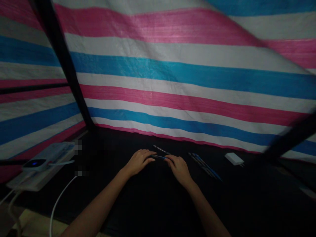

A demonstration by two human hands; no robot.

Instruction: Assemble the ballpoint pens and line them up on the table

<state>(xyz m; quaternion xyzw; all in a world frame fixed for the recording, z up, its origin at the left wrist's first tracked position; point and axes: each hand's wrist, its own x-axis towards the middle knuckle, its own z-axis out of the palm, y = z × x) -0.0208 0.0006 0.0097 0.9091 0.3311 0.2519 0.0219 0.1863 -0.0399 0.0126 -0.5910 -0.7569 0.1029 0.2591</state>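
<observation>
Slim blue plastic pen [158, 157] pinched at each end by the grip of left hand [138, 162] and right hand [179, 169].

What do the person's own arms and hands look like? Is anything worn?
The left hand and the right hand are bare, without gloves; the left forearm and right forearm show no sleeves. No watch or ring shows in this dim light.

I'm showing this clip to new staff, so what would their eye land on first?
The pink, white and blue striped tarpaulin fills the upper view and stands out first. Below it, on a dark surface, the left hand and right hand meet at a slim pen near the middle. At far left, a white device shows a small blue light.
</observation>
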